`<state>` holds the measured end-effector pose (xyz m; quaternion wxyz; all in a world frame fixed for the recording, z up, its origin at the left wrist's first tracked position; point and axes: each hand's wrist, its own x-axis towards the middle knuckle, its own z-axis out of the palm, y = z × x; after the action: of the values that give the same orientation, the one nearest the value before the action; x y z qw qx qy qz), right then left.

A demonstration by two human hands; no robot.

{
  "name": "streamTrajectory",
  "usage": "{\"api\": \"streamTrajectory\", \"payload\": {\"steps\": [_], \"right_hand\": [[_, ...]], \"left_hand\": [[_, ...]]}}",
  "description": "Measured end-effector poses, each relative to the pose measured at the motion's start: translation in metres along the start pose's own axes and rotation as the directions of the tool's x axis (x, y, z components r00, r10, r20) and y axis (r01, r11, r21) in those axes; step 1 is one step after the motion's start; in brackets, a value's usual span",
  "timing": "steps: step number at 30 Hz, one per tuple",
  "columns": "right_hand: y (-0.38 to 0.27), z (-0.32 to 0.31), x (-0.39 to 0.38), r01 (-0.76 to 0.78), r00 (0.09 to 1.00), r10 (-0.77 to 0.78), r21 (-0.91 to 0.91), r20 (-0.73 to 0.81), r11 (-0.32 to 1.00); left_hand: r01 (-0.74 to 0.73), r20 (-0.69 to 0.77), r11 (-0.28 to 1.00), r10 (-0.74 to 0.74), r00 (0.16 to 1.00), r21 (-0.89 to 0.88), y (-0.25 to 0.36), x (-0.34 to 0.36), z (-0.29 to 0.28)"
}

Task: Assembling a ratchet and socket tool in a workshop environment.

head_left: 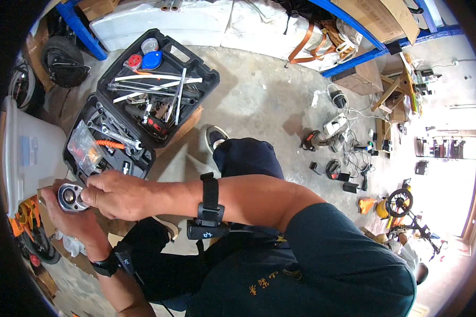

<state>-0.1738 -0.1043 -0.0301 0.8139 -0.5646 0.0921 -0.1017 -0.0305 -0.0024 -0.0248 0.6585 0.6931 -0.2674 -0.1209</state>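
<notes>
At the lower left, my left hand [74, 222] holds a chrome ratchet head [69, 196], its fingers wrapped around it from below. My right hand [113, 193] grips the same tool from the right, thumb and fingers on its metal. Just beyond my hands lies an open black tool case [210, 79]. Its near half holds combination wrenches [111, 129], a clear plastic bag [82, 145] and an orange spiral piece [110, 143]. The far half holds long metal bars [158, 82], a blue round case [152, 59] and a red round container [134, 62]. The rest of the ratchet is hidden.
A white plastic bin [31, 158] stands at my left. Blue shelving [349, 68] and white wrapped slabs [158, 29] line the far side. Cords, chargers and power tools [333, 168] lie on the floor at right, near a wheeled frame [399, 202] and a partly visible person [410, 256].
</notes>
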Motion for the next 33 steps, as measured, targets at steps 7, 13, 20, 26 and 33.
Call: {"api": "streamTrajectory", "payload": {"steps": [7,13,20,26,33], "right_hand": [[-0.005,-0.008,-0.002,0.205,0.976,-0.208,-0.589,0.063,0.781],[-0.004,-0.007,0.003,0.193,0.97,-0.239,-0.468,-0.041,0.862],[0.0,-0.004,0.0,0.153,0.986,-0.162,-0.156,-0.046,0.976],[0.005,-0.009,0.003,0.269,0.956,-0.285,-0.591,0.07,0.76],[0.005,-0.006,0.003,0.099,0.994,-0.103,-0.084,-0.04,0.992]], "left_hand": [[0.136,0.203,0.987,-0.115,0.972,-0.091,-0.004,0.008,-0.021],[0.286,0.16,0.922,-0.251,0.955,-0.262,0.001,0.012,-0.004],[0.149,0.057,0.983,-0.144,0.988,-0.109,0.001,0.008,-0.003],[0.315,0.268,0.919,-0.25,0.931,-0.237,0.002,0.012,-0.004],[-0.158,-0.117,0.913,0.216,0.969,0.377,0.004,-0.002,0.018]]}}
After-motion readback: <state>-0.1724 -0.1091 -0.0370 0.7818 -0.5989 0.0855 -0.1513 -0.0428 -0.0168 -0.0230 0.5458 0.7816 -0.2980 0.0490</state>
